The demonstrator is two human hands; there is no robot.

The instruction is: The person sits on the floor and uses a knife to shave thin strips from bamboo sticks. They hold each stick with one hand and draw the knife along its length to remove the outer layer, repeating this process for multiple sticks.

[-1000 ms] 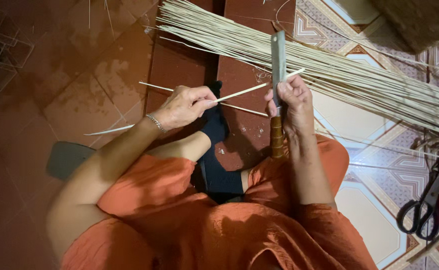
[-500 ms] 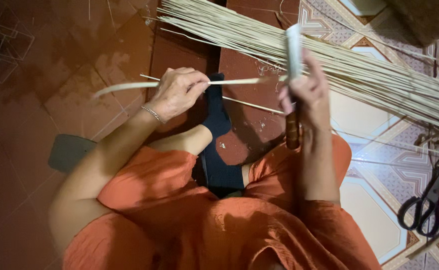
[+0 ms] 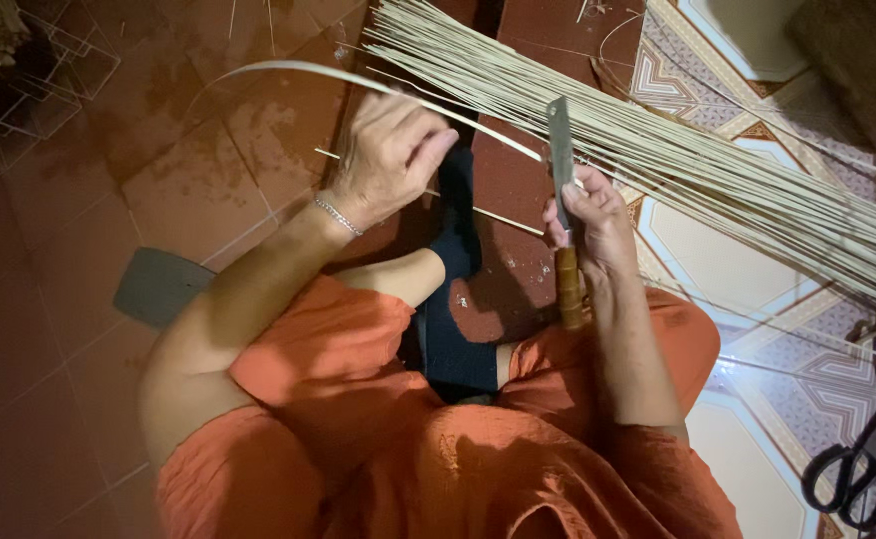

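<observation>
Right hand (image 3: 589,222) grips knife (image 3: 561,150); left hand (image 3: 390,152) pinches strip (image 3: 288,70).

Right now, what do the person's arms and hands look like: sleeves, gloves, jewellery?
Both arms are bare to the upper arm, with no long sleeves and no gloves. The left hand has a thin silver chain bracelet at the wrist. The right hand shows no ring or band. Loose orange clothing covers the body and legs.
</observation>
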